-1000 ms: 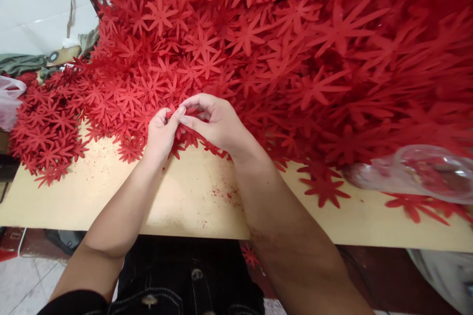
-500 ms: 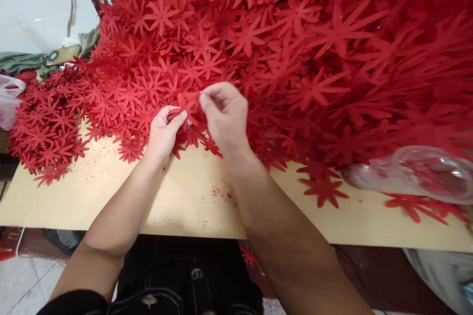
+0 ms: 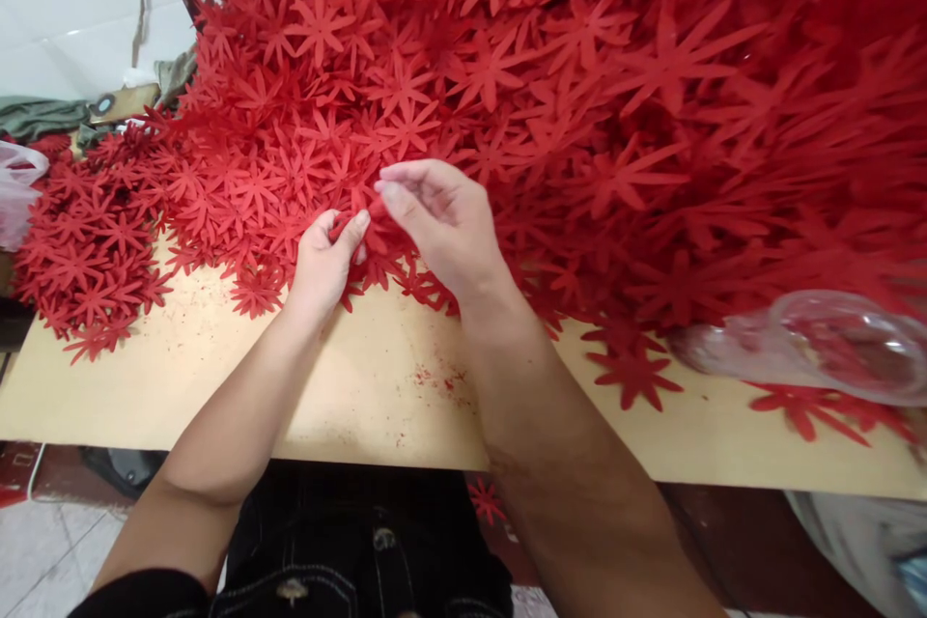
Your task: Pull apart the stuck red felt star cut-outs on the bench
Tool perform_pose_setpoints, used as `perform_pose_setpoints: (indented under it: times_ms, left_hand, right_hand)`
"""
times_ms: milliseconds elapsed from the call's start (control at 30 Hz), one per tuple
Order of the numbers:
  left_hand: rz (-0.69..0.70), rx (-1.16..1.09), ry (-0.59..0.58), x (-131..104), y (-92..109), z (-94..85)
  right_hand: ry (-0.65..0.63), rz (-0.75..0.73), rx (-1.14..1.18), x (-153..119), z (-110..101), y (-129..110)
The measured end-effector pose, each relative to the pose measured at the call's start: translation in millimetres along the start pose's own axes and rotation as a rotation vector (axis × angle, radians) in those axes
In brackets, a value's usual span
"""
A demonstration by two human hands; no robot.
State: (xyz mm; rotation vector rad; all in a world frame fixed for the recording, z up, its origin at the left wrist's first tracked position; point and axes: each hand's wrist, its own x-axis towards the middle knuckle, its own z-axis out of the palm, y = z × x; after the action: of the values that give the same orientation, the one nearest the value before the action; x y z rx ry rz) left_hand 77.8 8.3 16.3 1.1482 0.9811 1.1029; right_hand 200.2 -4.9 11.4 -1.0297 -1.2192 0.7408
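Both the left hand point(image 3: 323, 261) and the right hand point(image 3: 458, 227) are at the near edge of a heap point(image 3: 485, 68) of red flower shapes. The left hand is closed in a pinch, with a red flower piece point(image 3: 375, 225) between thumb and fingers. The right hand has curled fingers, and thumb and forefinger come close together; I cannot tell if they hold something. The piece lies just beyond the left thumb, below the right fingertips. The shapes look thin and matt, like cloth, with long rounded petals. The table point(image 3: 377, 396) is pale and smooth, sprinkled with red crumbs point(image 3: 441, 379).
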Motion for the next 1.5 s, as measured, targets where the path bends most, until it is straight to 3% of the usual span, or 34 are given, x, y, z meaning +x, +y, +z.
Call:
perform_pose_setpoints:
  times_ms: [133,233,400,567,733,833,1000,1133,1267,1367,1500]
  left_hand:
    - [0.036,-0.011,0.010,2,-4,-2.6]
    - [0.040,-0.025,-0.017,2,-7,-3.2]
    - [0.004,-0.078,-0.120,0,-6,-0.6]
    - [-0.032,-0.069,-0.087,-1,-4,2.0]
    - [-0.050,-0.051,-0.057,-1,-3,3.4]
    - [-0.044,0.007,-0.034,-1,0,2.6]
    - [0.021,0.039,-0.018,1,-1,-2.3]
    - [0.032,0.001,-0.041,1,-7,-3.8]
    - [-0.027,-0.119,-0.086,0,-10,-1.2]
    - [-0.041,-0.129,-0.124,0,-9,-0.2]
    - [-0.026,-0.115,-0.078,2,-5,-0.5]
  right_hand:
    - [-0.163,0.110,0.049,-2,4,6]
    - [-0.194,0.101,0.083,-1,4,9]
    - [0.020,-0.020,0.003,1,4,8]
    - [0.257,-0.104,-0.126,7,-14,30]
    - [0.354,-0.176,-0.244,12,-32,40]
    - [0.250,-0.143,-0.196,8,-20,23]
    - [-0.114,0.042,0.009,-2,5,-1]
    - [-0.206,0.113,0.095,-2,3,3]
    - [-0.143,0.087,0.077,2,-4,11]
    - [-0.028,0.051,-0.020,2,-2,14]
    - [0.124,-0.009,-0.155,-4,8,16]
